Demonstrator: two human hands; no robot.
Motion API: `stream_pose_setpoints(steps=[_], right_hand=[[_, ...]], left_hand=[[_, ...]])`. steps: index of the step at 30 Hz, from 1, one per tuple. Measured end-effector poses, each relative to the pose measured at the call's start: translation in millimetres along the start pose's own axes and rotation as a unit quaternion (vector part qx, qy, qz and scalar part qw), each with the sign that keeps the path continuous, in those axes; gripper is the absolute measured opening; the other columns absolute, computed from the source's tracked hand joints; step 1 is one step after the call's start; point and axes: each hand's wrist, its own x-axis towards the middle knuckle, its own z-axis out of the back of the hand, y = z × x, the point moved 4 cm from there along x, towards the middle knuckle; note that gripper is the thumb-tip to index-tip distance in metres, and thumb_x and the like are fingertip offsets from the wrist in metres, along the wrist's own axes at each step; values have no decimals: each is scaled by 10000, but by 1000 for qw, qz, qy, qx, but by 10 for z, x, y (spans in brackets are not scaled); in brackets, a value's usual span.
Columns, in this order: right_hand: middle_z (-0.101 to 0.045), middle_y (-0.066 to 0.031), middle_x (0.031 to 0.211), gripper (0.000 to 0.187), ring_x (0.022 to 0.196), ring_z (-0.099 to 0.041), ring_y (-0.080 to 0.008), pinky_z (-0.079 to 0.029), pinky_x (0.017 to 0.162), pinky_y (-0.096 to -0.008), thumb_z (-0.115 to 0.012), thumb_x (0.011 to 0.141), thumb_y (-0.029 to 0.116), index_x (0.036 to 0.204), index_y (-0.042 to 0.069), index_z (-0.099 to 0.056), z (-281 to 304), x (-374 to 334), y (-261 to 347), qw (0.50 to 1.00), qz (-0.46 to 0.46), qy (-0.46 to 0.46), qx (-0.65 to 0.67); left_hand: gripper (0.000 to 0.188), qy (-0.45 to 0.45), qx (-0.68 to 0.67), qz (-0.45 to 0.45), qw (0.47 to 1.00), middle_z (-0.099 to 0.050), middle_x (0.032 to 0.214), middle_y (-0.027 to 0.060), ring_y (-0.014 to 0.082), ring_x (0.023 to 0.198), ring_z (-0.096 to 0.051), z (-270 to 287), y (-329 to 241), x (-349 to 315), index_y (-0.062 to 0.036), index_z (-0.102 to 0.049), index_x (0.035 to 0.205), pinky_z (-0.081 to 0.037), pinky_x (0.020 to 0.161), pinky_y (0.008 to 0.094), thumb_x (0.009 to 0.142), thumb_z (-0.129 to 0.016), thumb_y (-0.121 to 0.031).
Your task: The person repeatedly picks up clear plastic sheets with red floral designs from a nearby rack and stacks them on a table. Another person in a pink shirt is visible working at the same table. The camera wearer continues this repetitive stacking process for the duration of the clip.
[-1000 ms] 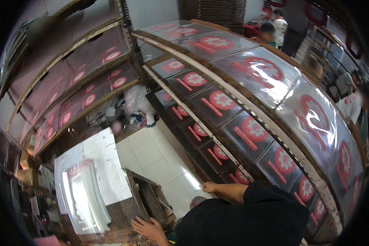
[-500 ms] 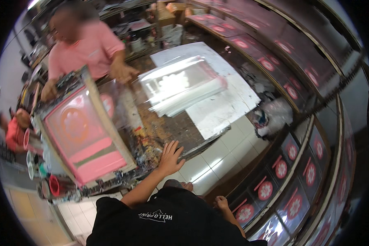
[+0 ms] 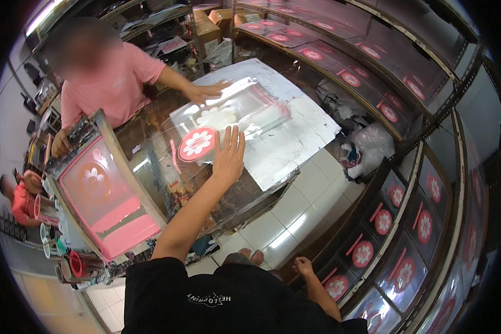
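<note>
My left hand (image 3: 229,157) reaches over the worktable with its fingers stretched out and flat. It lies at the edge of a clear plastic bag (image 3: 175,177) printed with a pink disc and white flower (image 3: 197,144); whether it presses on the bag I cannot tell. Beyond my fingertips is a stack of clear plastic bags (image 3: 250,106) on white board. A co-worker's hand (image 3: 206,92) rests at the stack's far edge. The co-worker's other hand (image 3: 60,143) is at the framed printing screen (image 3: 107,196), which is tilted up. My right hand (image 3: 302,266) hangs by the rack, fingers curled, with nothing seen in it.
Racks of printed bags (image 3: 363,253) stand close on my right, and another shelf rack (image 3: 348,79) is at the far right. Crumpled plastic (image 3: 373,146) bulges beside the table. Ink containers (image 3: 83,263) stand at the left. Another person (image 3: 21,196) is further back.
My left hand has moved from the table edge up to the printed bag. The screen is higher off the table, and the flower print lies in view. The co-worker's hand has moved onto the stack.
</note>
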Motion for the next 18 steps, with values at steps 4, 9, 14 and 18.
stream_pose_setpoints(steps=[4, 9, 14, 18], right_hand=[[-597, 9, 797, 50, 684, -639, -141, -520, 568, -283, -617, 940, 137, 971, 109, -588, -29, -160, -132, 998, -26, -10, 60], [-617, -21, 912, 88, 829, -656, -168, -545, 695, -326, -582, 972, 162, 1042, 109, -572, -97, -445, 39, 990, 7, 5, 142], [-490, -153, 1367, 476, 1188, -571, -284, -488, 971, -416, -557, 1018, 323, 1404, 81, -420, -389, -1222, 2033, 906, 162, 132, 367], [-416, -143, 1449, 557, 1287, -499, -295, -472, 995, -430, -568, 1012, 340, 1466, 85, -370, -467, -1979, 3357, 836, 307, 229, 393]], left_hand=[[554, -6, 49, -21, 999, -433, 1491, 186, 342, 1399, -375, -627, 82, 189, 23, -467, 1404, -164, 1183, 615, 884, -560, -144], [398, -46, -42, -49, 997, -565, 1349, 168, 314, 1275, -490, -346, -27, 173, 54, -598, 1228, -247, 1144, 616, 864, -543, -99], [413, -97, -117, -124, 981, -555, 1359, 163, 331, 1275, -489, 424, -576, -343, 50, -590, 1231, -267, 1127, 622, 850, -556, -106], [437, -90, -185, -191, 960, -525, 1414, 159, 336, 1313, -464, 808, -899, -864, 45, -580, 1257, -232, 1141, 630, 853, -565, -119]])
